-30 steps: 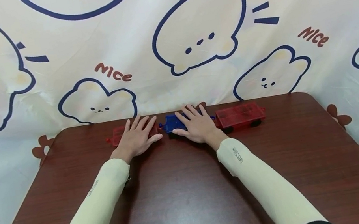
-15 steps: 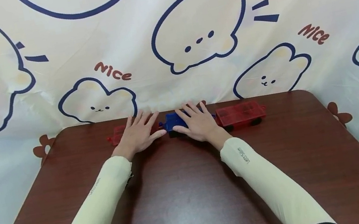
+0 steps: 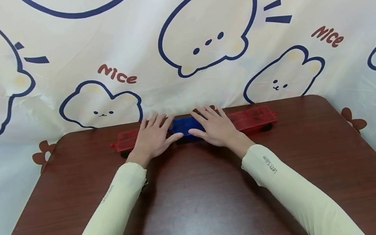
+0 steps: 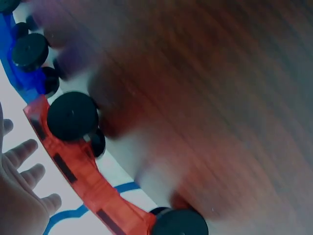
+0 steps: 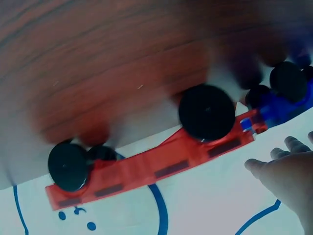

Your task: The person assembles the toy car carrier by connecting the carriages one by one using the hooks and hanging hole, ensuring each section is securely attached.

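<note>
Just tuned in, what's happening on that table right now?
A person has both hands flat on a row of translucent plastic toy wagons at the far edge of the brown wooden table. The left hand rests on the left red wagon, the right hand on the right red wagon, and both touch the blue wagon between them. The three wagons stand in one line, end to end.
</note>
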Tool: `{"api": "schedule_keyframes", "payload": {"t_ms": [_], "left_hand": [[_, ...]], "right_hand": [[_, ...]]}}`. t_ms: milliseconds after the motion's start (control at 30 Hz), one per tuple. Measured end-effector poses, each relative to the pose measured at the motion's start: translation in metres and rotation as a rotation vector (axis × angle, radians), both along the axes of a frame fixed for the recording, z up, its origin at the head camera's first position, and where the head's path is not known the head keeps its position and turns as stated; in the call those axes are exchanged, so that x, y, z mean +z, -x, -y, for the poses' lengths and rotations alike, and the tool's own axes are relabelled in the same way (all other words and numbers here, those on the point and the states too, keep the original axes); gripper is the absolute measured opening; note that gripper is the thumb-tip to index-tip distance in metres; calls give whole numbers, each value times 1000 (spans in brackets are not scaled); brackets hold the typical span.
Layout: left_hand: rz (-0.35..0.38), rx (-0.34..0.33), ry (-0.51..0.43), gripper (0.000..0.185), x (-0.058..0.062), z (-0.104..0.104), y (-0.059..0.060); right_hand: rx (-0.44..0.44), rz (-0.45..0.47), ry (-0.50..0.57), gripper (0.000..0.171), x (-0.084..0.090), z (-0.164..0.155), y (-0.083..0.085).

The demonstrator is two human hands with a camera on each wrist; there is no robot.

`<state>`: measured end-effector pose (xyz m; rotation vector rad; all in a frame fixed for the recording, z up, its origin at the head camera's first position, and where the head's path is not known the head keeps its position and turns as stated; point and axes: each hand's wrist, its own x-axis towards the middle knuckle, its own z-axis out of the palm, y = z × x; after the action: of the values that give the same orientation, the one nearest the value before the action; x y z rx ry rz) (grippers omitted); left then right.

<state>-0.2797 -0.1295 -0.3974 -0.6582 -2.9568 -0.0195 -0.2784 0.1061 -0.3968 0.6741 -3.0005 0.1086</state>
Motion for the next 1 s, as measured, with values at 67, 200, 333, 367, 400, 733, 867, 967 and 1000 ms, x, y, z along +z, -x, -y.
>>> {"api": "schedule_keyframes", "payload": {"t_ms": [67, 200, 333, 367, 400, 733, 867, 967, 1000], "left_hand": [[8, 0, 3, 84, 0, -4, 0], [22, 6, 5, 83, 0, -10, -1], [9, -1, 14, 83, 1, -17, 0], [2, -3, 21, 84, 0, -18, 0], [-5, -6, 27, 84, 0, -20, 1], [-27, -18, 35, 86, 0, -37, 1], [12, -20, 21, 85, 0, -47, 0], [23, -22, 11, 86, -2, -53, 0], [22, -24, 6, 86, -3, -56, 1]], "right_hand": [[-4, -4, 6, 80, 2, -5, 0], [-20, -5, 17, 80, 4, -14, -1], [-31, 1, 9, 81, 5, -23, -1], [-33, 1, 5, 81, 6, -25, -1], [-33, 2, 3, 81, 6, -27, -2], [-68, 4, -4, 81, 4, -49, -1], [-69, -5, 6, 80, 1, -58, -2], [-64, -15, 31, 79, -1, -64, -2], [-66, -20, 36, 78, -1, -66, -2]]}}
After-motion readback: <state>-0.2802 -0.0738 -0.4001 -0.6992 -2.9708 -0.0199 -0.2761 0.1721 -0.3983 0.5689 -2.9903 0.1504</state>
